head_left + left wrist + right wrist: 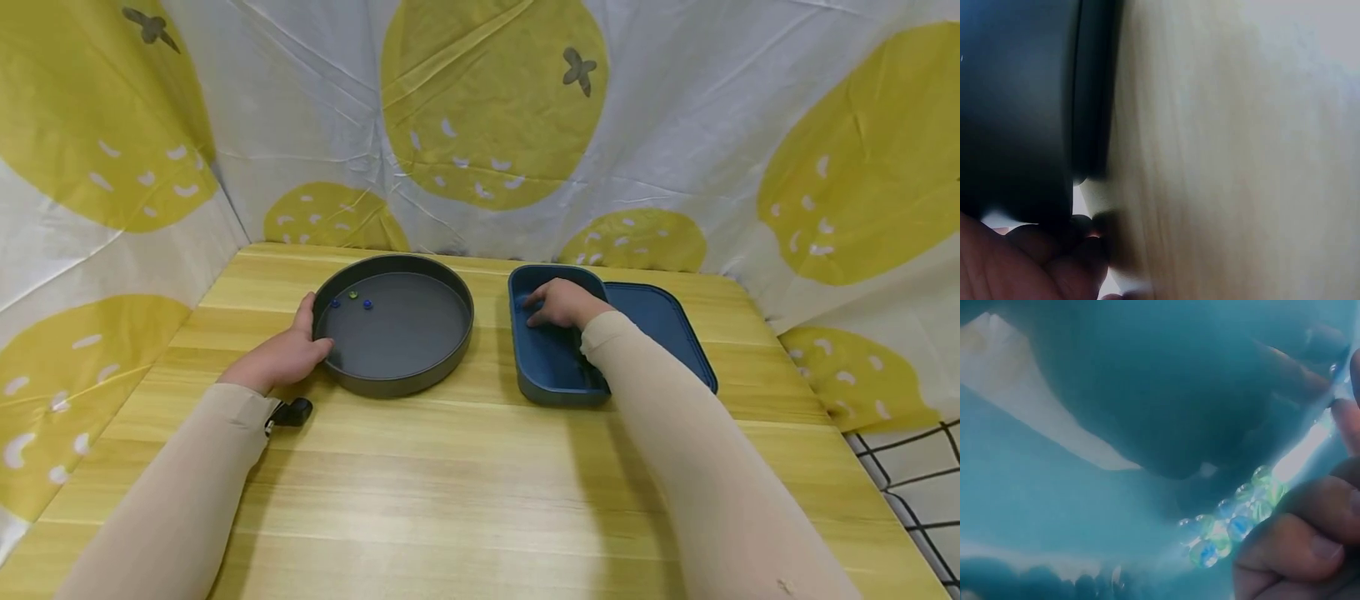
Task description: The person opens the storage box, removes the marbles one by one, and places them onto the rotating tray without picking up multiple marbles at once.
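Observation:
In the head view, a round dark grey pan (397,329) stands left of centre with a few small marbles (367,305) near its left wall. My left hand (281,357) holds the pan's left side, thumb over the rim and fingers along the outer wall. My right hand (562,304) reaches into a deep blue rectangular box (551,358), fingers bent downward and apart. Several clear glass marbles (1235,519) with blue and green swirls lie along the box's inside edge in the right wrist view. Curled fingers (1291,547) stand close beside them; another fingertip is near a marble at the right edge.
A flat blue lid (660,325) lies right of the box, partly behind the right forearm. Pan and box stand on a wooden table (435,492). A lemon-print cloth (487,100) hangs along its back and sides. Black wire grid (918,483) shows at the lower right.

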Demonstrator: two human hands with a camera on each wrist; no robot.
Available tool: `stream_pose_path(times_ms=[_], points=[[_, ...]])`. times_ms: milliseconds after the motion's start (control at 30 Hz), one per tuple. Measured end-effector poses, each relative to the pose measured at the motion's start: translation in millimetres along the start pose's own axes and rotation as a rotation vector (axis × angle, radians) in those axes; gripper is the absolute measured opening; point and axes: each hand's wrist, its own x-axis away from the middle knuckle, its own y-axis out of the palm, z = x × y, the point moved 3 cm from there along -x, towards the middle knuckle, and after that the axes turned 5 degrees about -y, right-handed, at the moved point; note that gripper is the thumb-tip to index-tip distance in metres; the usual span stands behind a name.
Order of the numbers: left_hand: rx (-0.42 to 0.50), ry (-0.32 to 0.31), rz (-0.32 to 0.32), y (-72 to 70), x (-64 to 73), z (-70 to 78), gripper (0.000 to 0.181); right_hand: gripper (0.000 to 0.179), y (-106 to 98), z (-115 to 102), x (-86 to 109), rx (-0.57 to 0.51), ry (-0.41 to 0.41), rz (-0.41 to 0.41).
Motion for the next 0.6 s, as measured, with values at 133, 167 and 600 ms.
stream_pose_path(times_ms=[133, 167, 600], points=[[-0.004, 0.004, 0.002, -0.2, 0.5, 1.3, 0.095, 0.040, 1.8, -4.0, -2.4, 0.029, -0.052, 0.005], [-0.005, 0.004, 0.004, 0.0, 0.6, 1.0, 0.095, 0.039, 2.7, -4.9, -3.2, 0.035, -0.063, 0.010], [-0.013, -0.011, 0.012, 1.7, 0.1, 0.8, 0.096, 0.035, 9.0, -6.0, -7.3, -0.001, -0.057, 0.087]])
